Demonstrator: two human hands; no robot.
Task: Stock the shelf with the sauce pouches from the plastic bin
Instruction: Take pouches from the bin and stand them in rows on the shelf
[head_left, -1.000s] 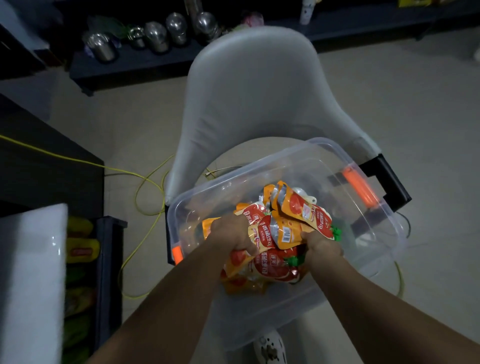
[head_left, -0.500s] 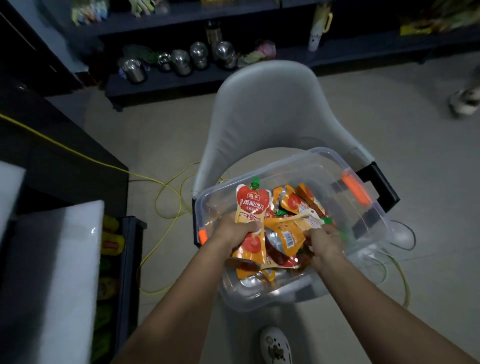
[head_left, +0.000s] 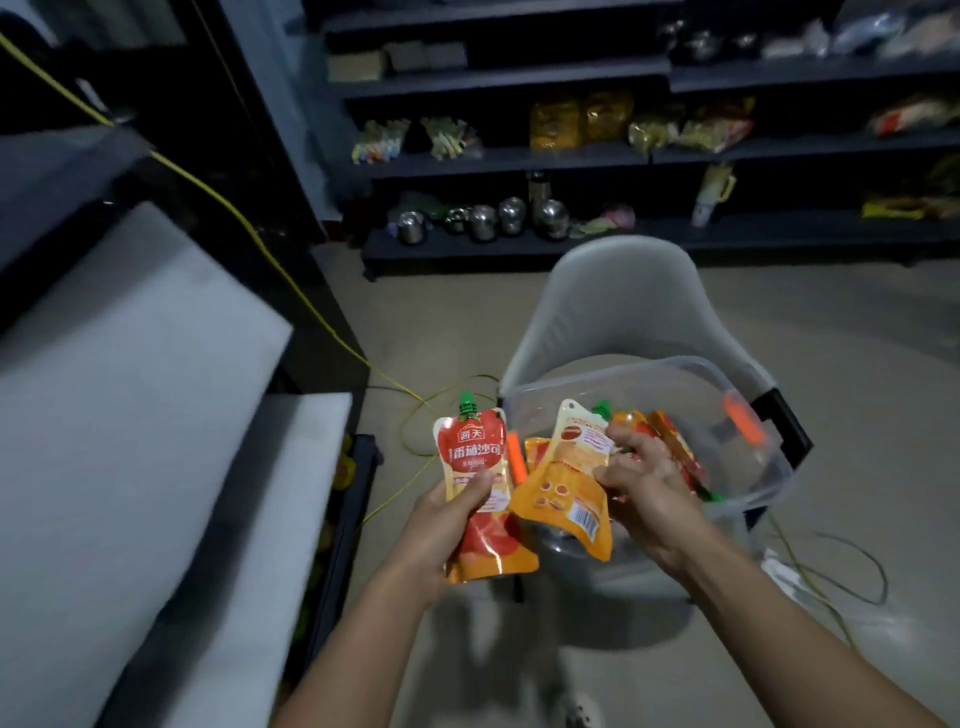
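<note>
Left hand (head_left: 441, 514) pinched one pouch (head_left: 478, 478) mid-body, right hand (head_left: 644, 483) clutched several; soft, slick, probably light, best gripped mid-body.

The left hand (head_left: 441, 525) covers the middle band of the red front-facing pouch (head_left: 478, 483), thumb across its print. The right hand (head_left: 644, 488) hides the right side of the orange back-facing pouch (head_left: 566, 488) and most of the pouches in the clear bin (head_left: 769, 467). At left, the white shelf boards (head_left: 130, 415) smear with blur and run off the frame. Both forearms leave the bottom edge.
</note>
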